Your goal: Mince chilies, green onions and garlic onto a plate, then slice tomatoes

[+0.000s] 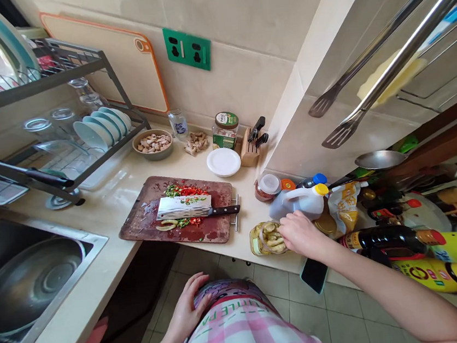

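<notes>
My right hand [300,233] is at the right side of the mouth of a clear jar [257,243] full of green pickled peppers [272,235]. Its fingers are pinched together, and what they grip is hidden. My left hand [190,302] rests against the front of my pink checked apron [247,334], fingers stretched out, holding nothing. On a brown cutting board [135,220], a cleaver [185,207] lies flat with its handle to the right. Chopped red chillies [191,190] and green bits surround its blade, and a whole green pepper [167,226] lies below it.
Behind the board stand a bowl of pale chopped pieces [154,143], ginger [196,142], a white plate [223,162] and a knife block [249,150]. Bottles, including a yellow-capped jug [298,202], crowd the right. A dish rack [108,75] and a sink with a wok [35,281] are left.
</notes>
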Tool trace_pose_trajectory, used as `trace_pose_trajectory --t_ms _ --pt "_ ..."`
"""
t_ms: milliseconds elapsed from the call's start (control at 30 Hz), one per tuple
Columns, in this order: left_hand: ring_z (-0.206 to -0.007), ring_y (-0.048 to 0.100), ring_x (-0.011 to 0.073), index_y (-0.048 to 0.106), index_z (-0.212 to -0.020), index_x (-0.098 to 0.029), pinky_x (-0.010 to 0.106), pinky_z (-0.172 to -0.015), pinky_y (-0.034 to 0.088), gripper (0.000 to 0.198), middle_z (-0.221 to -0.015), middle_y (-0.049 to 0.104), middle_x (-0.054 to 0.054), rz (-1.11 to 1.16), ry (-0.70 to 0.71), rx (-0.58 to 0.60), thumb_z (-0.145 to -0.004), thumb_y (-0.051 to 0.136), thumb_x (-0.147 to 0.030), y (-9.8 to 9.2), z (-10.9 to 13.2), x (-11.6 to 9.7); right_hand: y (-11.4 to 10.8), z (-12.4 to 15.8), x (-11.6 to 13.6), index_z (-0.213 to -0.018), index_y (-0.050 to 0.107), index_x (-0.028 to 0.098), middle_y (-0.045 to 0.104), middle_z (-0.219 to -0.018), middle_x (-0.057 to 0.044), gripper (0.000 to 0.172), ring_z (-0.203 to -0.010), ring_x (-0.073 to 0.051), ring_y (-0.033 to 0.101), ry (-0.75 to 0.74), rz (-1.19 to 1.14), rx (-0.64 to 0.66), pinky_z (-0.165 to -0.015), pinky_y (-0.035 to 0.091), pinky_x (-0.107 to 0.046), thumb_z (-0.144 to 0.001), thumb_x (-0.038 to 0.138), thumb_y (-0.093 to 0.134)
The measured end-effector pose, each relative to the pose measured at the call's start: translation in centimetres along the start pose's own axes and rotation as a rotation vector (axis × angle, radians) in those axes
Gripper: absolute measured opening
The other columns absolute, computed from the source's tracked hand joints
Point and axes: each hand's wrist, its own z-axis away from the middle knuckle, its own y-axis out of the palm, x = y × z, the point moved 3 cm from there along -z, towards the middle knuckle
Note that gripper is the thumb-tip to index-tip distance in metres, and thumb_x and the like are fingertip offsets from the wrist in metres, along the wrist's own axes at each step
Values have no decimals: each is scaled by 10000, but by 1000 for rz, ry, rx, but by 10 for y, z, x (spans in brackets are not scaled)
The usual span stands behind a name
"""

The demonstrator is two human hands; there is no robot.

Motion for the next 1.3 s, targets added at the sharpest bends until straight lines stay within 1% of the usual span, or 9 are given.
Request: trace_pose_trajectory --t_ms 233,533,600,700,767,867,967,1133,1300 --pt "-1141 495 256 546 -1146 -238 414 -954 446 400 -1261 485 92 32 -1 25 -801 520 -440 0 -3 1 -12 14 -14 -650 628 180 621 -731 -62 123 -738 -191 519 72 0 -133 -703 274 -333 -739 141 553" --pt "-1153 480 260 563 -1135 -228 429 -993 401 404 -1254 489 107 43 7 19 -795 518 -441 -5 -6 -13 1 25 -24 -588 585 203 591 -662 -25 146 -687 -171 528 17 -52 -198 -674 288 -313 -714 135 553" --pt "-1149 484 255 568 -1134 -220 416 -985 407 407 -1249 493 114 53 20 14 -786 532 -429 -9 -5 -14 6 30 -33 -603 581 223 582 -653 -11 133 -678 -177 531 -2 -55 -270 -674 294 -322 -723 173 551" --pt "-1148 485 245 564 -1138 -213 398 -982 407 405 -1240 497 120 50 31 -9 -783 540 -407 -19 -3 -9 5 23 -44 -573 563 242 560 -603 8 144 -615 -170 517 -49 -78 -313 -643 292 -326 -710 197 560" --pt "-1154 478 241 563 -1135 -215 394 -988 399 398 -1235 499 117 44 33 -37 -783 543 -399 -27 -1 -2 -8 7 -38 -593 571 248 565 -615 11 130 -615 -165 515 -86 -106 -330 -648 302 -323 -720 220 566" --pt "-1153 480 238 554 -1145 -226 389 -981 409 398 -1246 490 110 74 14 -75 -787 541 -399 -40 5 11 -35 -36 -2 -644 594 242 587 -662 0 126 -668 -164 531 -109 -156 -380 -684 319 -316 -757 241 539" --pt "-1146 490 238 559 -1136 -223 393 -976 420 397 -1255 484 113 114 -23 -126 -786 545 -412 -55 14 28 -45 -98 59 -659 617 226 606 -688 -2 133 -722 -160 549 -116 -268 -383 -704 325 -296 -752 206 522" --pt "-1157 487 233 569 -1126 -234 386 -976 428 382 -1263 490 104 144 -104 -275 -796 536 -423 -84 38 56 -21 -189 159 -678 624 209 627 -748 2 127 -756 -144 545 -158 -425 -352 -707 325 -257 -757 186 527" --pt "-1149 496 246 586 -1109 -235 409 -970 431 388 -1247 508 111 137 -173 -319 -786 545 -445 -106 55 74 0 -231 197 -702 620 195 625 -767 -19 118 -808 -168 533 -159 -402 -360 -754 303 -282 -785 189 535"
